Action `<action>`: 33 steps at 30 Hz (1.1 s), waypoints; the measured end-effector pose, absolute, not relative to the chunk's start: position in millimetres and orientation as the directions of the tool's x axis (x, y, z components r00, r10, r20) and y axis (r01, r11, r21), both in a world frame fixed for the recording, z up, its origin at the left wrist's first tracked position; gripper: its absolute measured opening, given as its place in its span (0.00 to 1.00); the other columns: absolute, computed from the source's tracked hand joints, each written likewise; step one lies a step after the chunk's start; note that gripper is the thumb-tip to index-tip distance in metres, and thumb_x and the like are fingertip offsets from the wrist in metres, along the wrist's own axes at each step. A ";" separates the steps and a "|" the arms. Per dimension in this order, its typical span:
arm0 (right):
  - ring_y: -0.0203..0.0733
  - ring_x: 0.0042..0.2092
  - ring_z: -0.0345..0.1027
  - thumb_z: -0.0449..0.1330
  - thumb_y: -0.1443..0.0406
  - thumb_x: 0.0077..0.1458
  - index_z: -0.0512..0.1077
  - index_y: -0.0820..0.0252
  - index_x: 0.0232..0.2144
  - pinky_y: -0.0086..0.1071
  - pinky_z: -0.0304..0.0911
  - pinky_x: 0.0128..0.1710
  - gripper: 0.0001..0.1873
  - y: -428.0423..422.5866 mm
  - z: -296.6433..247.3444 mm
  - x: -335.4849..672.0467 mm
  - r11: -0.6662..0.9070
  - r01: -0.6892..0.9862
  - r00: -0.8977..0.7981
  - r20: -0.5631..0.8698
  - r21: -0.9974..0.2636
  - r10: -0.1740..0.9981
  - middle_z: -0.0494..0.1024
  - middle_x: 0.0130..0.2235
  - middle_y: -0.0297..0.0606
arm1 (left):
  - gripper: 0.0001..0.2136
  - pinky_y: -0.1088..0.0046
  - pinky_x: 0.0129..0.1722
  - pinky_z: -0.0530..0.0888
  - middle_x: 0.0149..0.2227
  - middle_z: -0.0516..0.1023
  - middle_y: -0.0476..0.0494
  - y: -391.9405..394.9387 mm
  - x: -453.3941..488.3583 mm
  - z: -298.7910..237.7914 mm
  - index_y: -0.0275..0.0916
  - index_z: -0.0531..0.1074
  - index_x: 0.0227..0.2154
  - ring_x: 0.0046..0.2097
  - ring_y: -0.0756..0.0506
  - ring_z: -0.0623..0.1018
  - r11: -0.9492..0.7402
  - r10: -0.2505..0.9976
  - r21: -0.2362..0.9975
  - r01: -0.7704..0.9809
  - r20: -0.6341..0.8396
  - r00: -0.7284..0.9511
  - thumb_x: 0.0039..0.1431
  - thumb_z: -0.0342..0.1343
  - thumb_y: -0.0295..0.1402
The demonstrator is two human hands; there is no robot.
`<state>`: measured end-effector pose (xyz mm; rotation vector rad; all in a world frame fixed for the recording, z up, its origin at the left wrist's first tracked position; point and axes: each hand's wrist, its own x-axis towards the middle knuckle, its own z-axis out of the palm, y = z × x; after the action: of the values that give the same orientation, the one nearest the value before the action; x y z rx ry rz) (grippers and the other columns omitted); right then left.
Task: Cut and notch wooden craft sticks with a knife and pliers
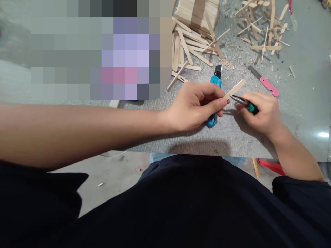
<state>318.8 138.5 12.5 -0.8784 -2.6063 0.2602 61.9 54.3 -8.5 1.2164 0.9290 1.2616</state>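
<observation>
My left hand (199, 103) pinches a wooden craft stick (236, 88) between thumb and fingers, its rounded end pointing up to the right. In my right hand (263, 110) is a pair of pliers (240, 100) with a green and black handle; the jaw tips touch or nearly touch the stick's edge close to my left fingertips. Under my left hand lies a blue utility knife (216, 81) with its blade out, partly hidden by the fingers. A pink folding knife (267, 84) rests on the table beyond my right hand.
Loose craft sticks (191, 46) are heaped at the back beside a banded bundle of sticks (198, 13). Assembled stick pieces (265, 34) stand at the back right. Wood shavings (226, 63) litter the grey tabletop (160, 137). A blurred-out patch covers the upper left.
</observation>
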 end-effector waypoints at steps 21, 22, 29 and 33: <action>0.43 0.34 0.75 0.65 0.57 0.75 0.81 0.53 0.40 0.39 0.65 0.37 0.10 141.1 13.8 321.9 0.825 0.448 -0.773 0.314 -0.344 0.551 0.84 0.33 0.35 | 0.09 0.78 0.19 0.71 0.29 0.86 0.48 56.0 58.6 -7.0 0.41 0.80 0.38 0.19 0.55 0.70 0.022 0.969 0.966 -0.258 0.042 0.242 0.72 0.72 0.38; 0.43 0.34 0.75 0.65 0.57 0.75 0.81 0.52 0.40 0.39 0.65 0.37 0.10 141.4 13.9 322.2 0.821 0.453 -0.772 0.308 -0.347 0.556 0.84 0.33 0.35 | 0.09 0.78 0.19 0.71 0.29 0.86 0.47 55.8 58.7 -6.7 0.41 0.80 0.38 0.19 0.55 0.70 0.028 0.970 0.967 -0.253 0.035 0.242 0.72 0.72 0.38; 0.43 0.34 0.77 0.65 0.58 0.75 0.81 0.52 0.41 0.40 0.66 0.37 0.09 138.6 14.6 321.3 0.814 0.457 -0.756 0.324 -0.359 0.568 0.86 0.34 0.35 | 0.06 0.79 0.17 0.69 0.30 0.87 0.46 52.8 59.8 -5.3 0.41 0.81 0.40 0.19 0.54 0.72 -0.019 0.974 0.976 -0.217 0.067 0.216 0.73 0.71 0.35; 0.42 0.32 0.76 0.66 0.58 0.75 0.80 0.52 0.39 0.39 0.63 0.35 0.10 134.3 15.1 320.0 0.814 0.462 -0.740 0.353 -0.351 0.572 0.85 0.32 0.35 | 0.07 0.78 0.18 0.73 0.32 0.88 0.45 50.2 61.3 -7.0 0.41 0.80 0.40 0.20 0.53 0.75 -0.059 0.977 0.978 -0.198 0.098 0.192 0.74 0.71 0.36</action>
<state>320.0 134.3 15.1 -0.7705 -2.5479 0.3336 61.3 50.2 -7.0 1.2115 0.8829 1.2006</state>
